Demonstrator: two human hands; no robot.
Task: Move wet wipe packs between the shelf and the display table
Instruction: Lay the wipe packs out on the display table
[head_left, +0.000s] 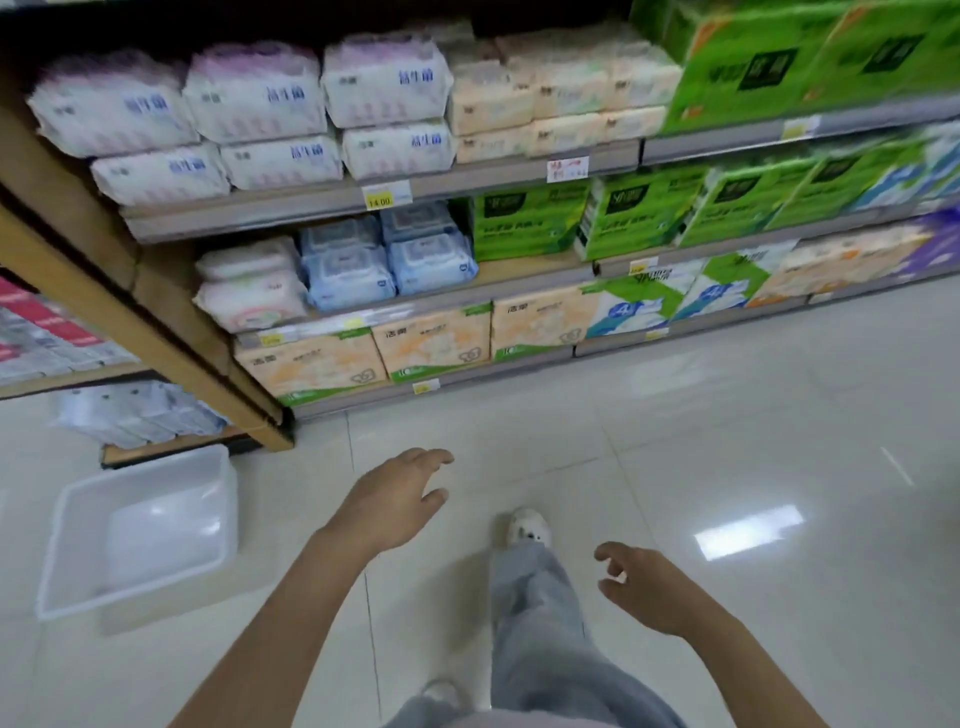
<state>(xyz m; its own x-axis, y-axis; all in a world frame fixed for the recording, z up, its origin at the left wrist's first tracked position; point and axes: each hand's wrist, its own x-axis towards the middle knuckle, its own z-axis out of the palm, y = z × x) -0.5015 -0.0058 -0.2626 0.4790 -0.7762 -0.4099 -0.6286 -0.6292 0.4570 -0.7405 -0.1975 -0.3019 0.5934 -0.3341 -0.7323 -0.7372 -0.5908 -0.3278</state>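
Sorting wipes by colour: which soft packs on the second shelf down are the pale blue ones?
The stacked pale blue plastic packs, between the white-and-pink soft packs on their left and the green tissue packs on their right.

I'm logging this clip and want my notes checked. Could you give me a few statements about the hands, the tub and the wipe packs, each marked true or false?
1. Both hands hold nothing. True: the left hand and right hand are empty, fingers relaxed.
2. A white tub stands on the floor, left of the person. True.
3. The tub holds blue wet wipe packs. False: nothing shows in it; the packs are stacked on a shelf.
4. Green packs sit left of the blue ones. False: they sit to the right.
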